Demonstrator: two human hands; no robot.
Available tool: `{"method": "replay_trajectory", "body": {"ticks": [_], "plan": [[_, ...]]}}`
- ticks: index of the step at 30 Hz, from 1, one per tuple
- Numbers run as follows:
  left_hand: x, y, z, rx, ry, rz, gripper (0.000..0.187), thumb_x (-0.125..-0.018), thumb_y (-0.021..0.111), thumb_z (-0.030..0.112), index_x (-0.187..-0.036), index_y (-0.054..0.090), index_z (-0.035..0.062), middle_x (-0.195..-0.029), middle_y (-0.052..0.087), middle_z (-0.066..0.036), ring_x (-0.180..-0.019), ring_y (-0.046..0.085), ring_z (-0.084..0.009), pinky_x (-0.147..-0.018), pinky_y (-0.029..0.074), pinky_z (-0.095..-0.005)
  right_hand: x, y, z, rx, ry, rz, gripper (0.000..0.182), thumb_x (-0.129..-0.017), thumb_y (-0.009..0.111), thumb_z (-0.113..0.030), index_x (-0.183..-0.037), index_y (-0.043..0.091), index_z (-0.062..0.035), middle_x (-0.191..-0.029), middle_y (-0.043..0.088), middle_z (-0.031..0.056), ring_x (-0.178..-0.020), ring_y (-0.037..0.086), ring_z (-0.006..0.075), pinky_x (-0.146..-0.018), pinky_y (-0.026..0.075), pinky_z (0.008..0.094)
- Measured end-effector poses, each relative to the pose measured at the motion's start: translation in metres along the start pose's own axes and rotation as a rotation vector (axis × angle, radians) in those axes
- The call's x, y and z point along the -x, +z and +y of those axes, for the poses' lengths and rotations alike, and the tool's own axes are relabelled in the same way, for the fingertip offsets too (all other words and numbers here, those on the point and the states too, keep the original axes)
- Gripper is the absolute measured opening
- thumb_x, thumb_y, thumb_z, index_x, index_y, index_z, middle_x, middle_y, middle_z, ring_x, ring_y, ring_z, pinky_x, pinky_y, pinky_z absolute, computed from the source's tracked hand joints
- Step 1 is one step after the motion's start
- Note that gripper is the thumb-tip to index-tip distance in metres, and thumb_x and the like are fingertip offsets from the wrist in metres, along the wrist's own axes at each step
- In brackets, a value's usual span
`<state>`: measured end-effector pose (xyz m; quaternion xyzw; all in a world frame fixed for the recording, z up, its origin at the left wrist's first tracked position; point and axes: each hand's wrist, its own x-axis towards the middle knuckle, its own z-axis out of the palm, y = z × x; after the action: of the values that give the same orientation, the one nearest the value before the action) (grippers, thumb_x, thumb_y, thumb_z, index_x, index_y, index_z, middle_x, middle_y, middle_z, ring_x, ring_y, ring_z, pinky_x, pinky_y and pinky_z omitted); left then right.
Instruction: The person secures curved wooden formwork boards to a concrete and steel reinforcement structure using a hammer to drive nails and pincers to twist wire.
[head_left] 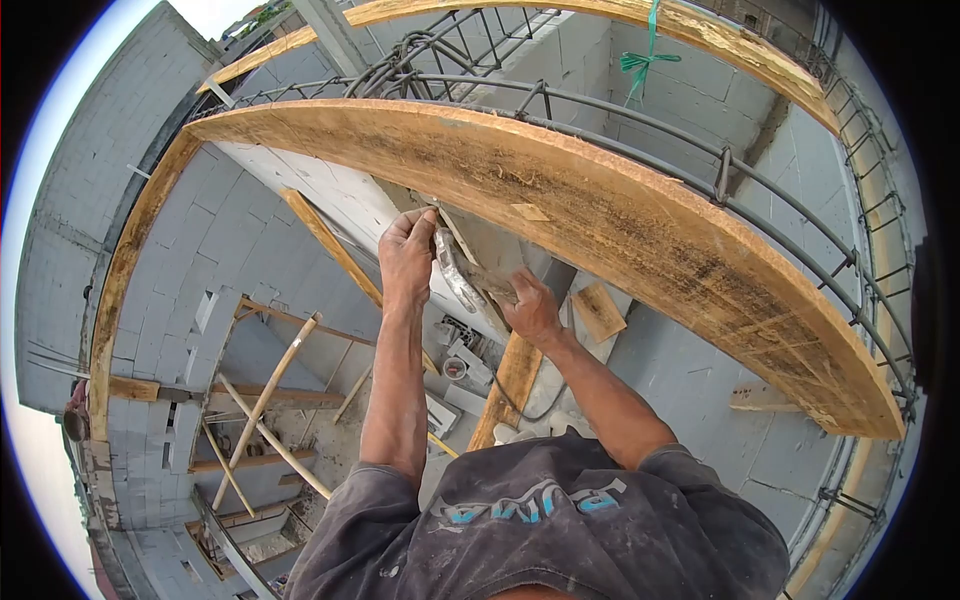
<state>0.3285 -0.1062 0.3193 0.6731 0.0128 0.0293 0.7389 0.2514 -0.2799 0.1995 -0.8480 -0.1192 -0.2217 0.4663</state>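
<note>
- Your left hand is raised to the underside of the long wooden form board, fingers curled over the top of a metal tool. The grip is closed on the tool; the fingertips are hidden behind the board's lower edge.
- Your right hand sits just beside the left, lower and to the right, clenched on a short flat wooden piece that touches the tool. Whether this piece is a handle or a separate wedge cannot be determined.
- The tool appears grey and shiny. Its type is hard to make out, and its upper end is concealed by your left hand.
- The form board runs across the view in a curve caused by the lens. Steel rebar lies along its far side, partly hidden behind it.
- A second board runs above, with a green cord tied around it.
- Grey block walls surround the work. Far below, wooden props lean over a floor that is small and unclear.
- Your dark shirt covers the bottom of the view.
</note>
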Motion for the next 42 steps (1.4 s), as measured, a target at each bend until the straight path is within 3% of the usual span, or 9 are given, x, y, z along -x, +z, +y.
{"method": "replay_trajectory", "body": {"ticks": [9,14,20,23,24,27,34,38,42], "plan": [[-0.011,-0.015,-0.019,0.391,-0.320,-0.160,0.029,-0.093,0.069,0.039,-0.108,0.070,0.0131,-0.109,0.064,0.002,-0.104,0.057,-0.0134,-0.086,0.049,-0.0321,0.023,0.045,-0.002,-0.337,0.188,0.047,0.020,-0.087,0.067,-0.016,-0.098,0.059,-0.0009,-0.087,0.062,0.0201,-0.082,0.063,0.0393,-0.071,0.050,0.0445],[-0.025,-0.008,-0.036,0.638,-0.417,-0.315,0.023,-0.094,0.068,0.032,-0.101,0.066,0.0090,-0.084,0.070,0.003,-0.073,0.068,-0.0151,-0.073,0.059,-0.0349,0.027,0.038,-0.012,-0.441,0.188,0.057,0.020,-0.090,0.066,-0.017,-0.100,0.062,0.0001,-0.088,0.064,0.0196,-0.082,0.064,0.0369,-0.073,0.051,0.0424],[-0.025,0.001,-0.006,-0.134,-0.231,-0.109,0.023,-0.094,0.066,0.028,-0.086,0.062,0.0065,-0.077,0.071,-0.005,-0.064,0.067,-0.0170,-0.064,0.057,-0.0354,0.027,0.016,-0.027,-0.514,0.220,-0.015,0.027,-0.092,0.062,-0.015,-0.114,0.065,0.0014,-0.105,0.068,0.0199,-0.096,0.067,0.0336,-0.085,0.052,0.0392],[-0.008,0.025,0.017,-1.028,0.211,0.110,0.024,-0.090,0.066,0.024,-0.084,0.059,0.0021,-0.074,0.068,-0.011,-0.064,0.067,-0.0230,-0.065,0.054,-0.0395,0.035,0.016,-0.034,-0.527,0.273,-0.024,0.029,-0.093,0.062,-0.016,-0.116,0.066,0.0013,-0.107,0.069,0.0185,-0.099,0.067,0.0293,-0.088,0.052,0.0373],[-0.013,0.024,0.005,-1.168,0.378,0.163,0.025,-0.089,0.063,0.024,-0.086,0.058,0.0000,-0.071,0.067,-0.017,-0.068,0.068,-0.0335,-0.068,0.053,-0.0431,0.038,0.016,-0.035,-0.556,0.296,-0.019,0.029,-0.093,0.063,-0.016,-0.116,0.066,0.0010,-0.106,0.070,0.0169,-0.097,0.067,0.0259,-0.087,0.052,0.0360],[-0.016,0.023,-0.015,-1.177,0.571,0.265,0.026,-0.090,0.061,0.025,-0.090,0.059,-0.0007,-0.075,0.068,-0.017,-0.069,0.068,-0.0323,-0.069,0.053,-0.0431,0.040,0.005,-0.036,-0.610,0.364,-0.047,0.030,-0.093,0.062,-0.017,-0.117,0.066,0.0012,-0.109,0.070,0.0176,-0.102,0.066,0.0284,-0.090,0.051,0.0372],[-0.016,-0.001,-0.012,0.146,-0.295,-0.189,0.028,-0.100,0.060,0.029,-0.106,0.061,0.0018,-0.079,0.062,-0.001,-0.071,0.059,-0.0106,-0.062,0.051,-0.0240,0.044,-0.010,-0.035,-0.621,0.376,-0.088,0.032,-0.093,0.062,-0.018,-0.118,0.065,0.0016,-0.112,0.070,0.0185,-0.106,0.066,0.0285,-0.094,0.050,0.0365],[-0.029,-0.029,-0.029,0.610,-0.456,-0.524,0.023,-0.100,0.060,0.025,-0.105,0.063,0.0023,-0.078,0.059,0.000,-0.075,0.060,-0.0131,-0.067,0.053,-0.0273,0.041,-0.018,-0.039,-0.660,0.401,-0.108,0.032,-0.093,0.062,-0.018,-0.118,0.065,0.0022,-0.113,0.069,0.0188,-0.107,0.066,0.0283,-0.095,0.049,0.0358],[-0.018,-0.018,-0.026,0.589,-0.489,-0.434,0.020,-0.100,0.059,0.022,-0.106,0.064,0.0034,-0.086,0.063,-0.002,-0.079,0.062,-0.0144,-0.069,0.054,-0.0288,0.041,-0.019,-0.043,-0.656,0.412,-0.143,0.033,-0.093,0.061,-0.018,-0.119,0.065,0.0020,-0.115,0.069,0.0190,-0.107,0.066,0.0280,-0.095,0.049,0.0355]]}}
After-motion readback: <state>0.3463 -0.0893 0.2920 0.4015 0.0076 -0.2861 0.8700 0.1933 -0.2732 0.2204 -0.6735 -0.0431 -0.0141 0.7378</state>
